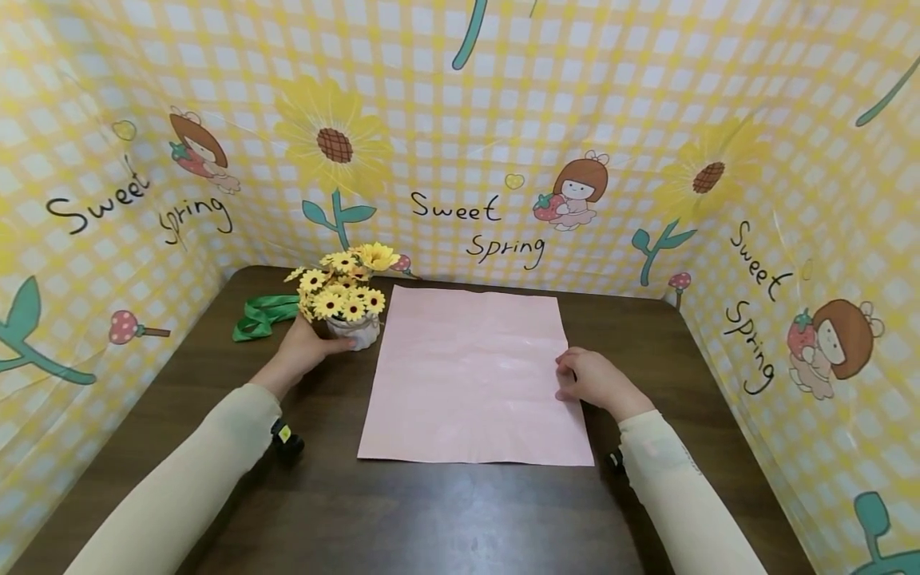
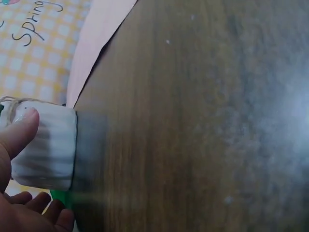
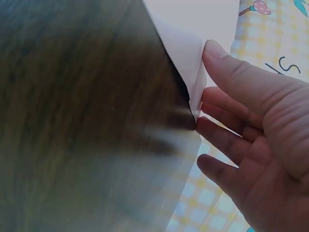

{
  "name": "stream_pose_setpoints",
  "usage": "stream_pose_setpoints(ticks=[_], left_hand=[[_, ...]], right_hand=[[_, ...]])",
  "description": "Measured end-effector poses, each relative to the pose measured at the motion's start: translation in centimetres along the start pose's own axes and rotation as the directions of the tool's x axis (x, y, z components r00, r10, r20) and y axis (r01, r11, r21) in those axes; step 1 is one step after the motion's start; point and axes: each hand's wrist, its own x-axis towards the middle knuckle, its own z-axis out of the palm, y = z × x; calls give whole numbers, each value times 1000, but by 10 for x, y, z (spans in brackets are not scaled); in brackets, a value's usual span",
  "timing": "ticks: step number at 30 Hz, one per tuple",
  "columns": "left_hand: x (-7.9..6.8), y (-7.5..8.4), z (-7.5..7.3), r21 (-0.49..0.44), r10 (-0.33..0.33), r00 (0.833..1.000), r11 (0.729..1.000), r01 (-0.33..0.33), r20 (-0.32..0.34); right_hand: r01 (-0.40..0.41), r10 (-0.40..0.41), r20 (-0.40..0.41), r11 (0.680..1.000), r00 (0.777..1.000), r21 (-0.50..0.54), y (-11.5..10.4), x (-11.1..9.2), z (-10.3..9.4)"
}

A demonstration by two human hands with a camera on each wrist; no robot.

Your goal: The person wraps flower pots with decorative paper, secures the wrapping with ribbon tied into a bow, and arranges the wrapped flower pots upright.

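Note:
A potted bunch of yellow artificial flowers (image 1: pixel 343 289) stands at the back left of the table. My left hand (image 1: pixel 305 345) is around the left side of its whitish flower pot (image 1: pixel 357 331); in the left wrist view the thumb lies against the pot (image 2: pixel 48 145) and the fingers curve along its other side. A sheet of pink paper (image 1: pixel 470 375) lies flat mid-table, right of the pot. My right hand (image 1: pixel 592 379) is at the paper's right edge, thumb and fingers apart. In the right wrist view, its fingertips (image 3: pixel 205 124) touch the paper's edge (image 3: pixel 193 77).
A green ribbon (image 1: pixel 264 316) lies behind the left hand, beside the pot. Checkered yellow cloth (image 1: pixel 446 112) hangs around the back and sides of the dark wooden table (image 1: pixel 431 519). Twine (image 2: pixel 29 100) circles the pot's top.

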Motion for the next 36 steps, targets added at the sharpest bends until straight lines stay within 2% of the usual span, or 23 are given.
stream_pose_setpoints(ticks=[3, 9, 16, 26, 31, 36], left_hand=[[3, -1, 4, -28, 41, 999, 999, -41, 1], [5, -1, 6, -54, 32, 999, 998, -31, 30], [13, -6, 8, -67, 80, 994, 995, -75, 69], [16, -5, 11, 56, 60, 998, 997, -59, -15], [11, 10, 15, 21, 85, 996, 996, -85, -29], [2, 48, 30, 13, 154, 988, 988, -154, 14]], right_hand=[[-1, 1, -7, 1000, 1000, 8, 1, 0, 1], [-1, 1, -8, 1000, 1000, 13, 1, -1, 1], [-13, 13, -11, 1000, 1000, 15, 2, 0, 3], [-28, 29, -13, 999, 1000, 26, 1, 0, 1], [-23, 23, -6, 1000, 1000, 19, -1, -2, 2], [3, -3, -1, 1000, 1000, 21, -2, -3, 1]])
